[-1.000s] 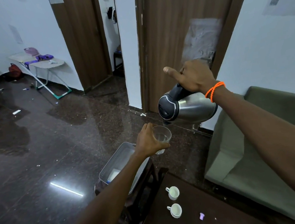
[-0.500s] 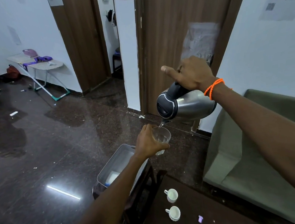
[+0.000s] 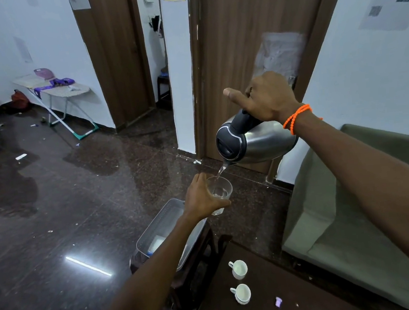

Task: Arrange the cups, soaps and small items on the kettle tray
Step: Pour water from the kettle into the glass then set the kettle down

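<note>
Kettle tray point(image 3: 155, 229): a shallow metal tray w/ something pale lying in it, sits on a dark stand just below and nearer than the left hand point(image 3: 203, 199), partly hidden by that forearm. Left hand is wrapped around a clear glass point(image 3: 220, 190), fingers closed on its side, holding it upright in the air above the tray's far end. Just above and to the right of the glass, a thin stream of water falls from the spout of a steel kettle point(image 3: 256, 141), tipped forward. Right hand point(image 3: 266, 97) is clenched on the kettle's black handle, thumb sticking out; orange bracelet at the wrist. Below and nearer than the right hand, on a dark table point(image 3: 212, 307), two white cups point(image 3: 239, 269) stand upright, one behind the other, w/ a small purple item point(image 3: 278, 301) near them to the right. None of these is on the tray yet.

Judgement: step in hand is pouring into the glass. To do it well: keep glass level and right under the spout, tilt kettle slowly, ease back before the water nears the rim, esp. as any spill would land on the tray or floor.
</note>
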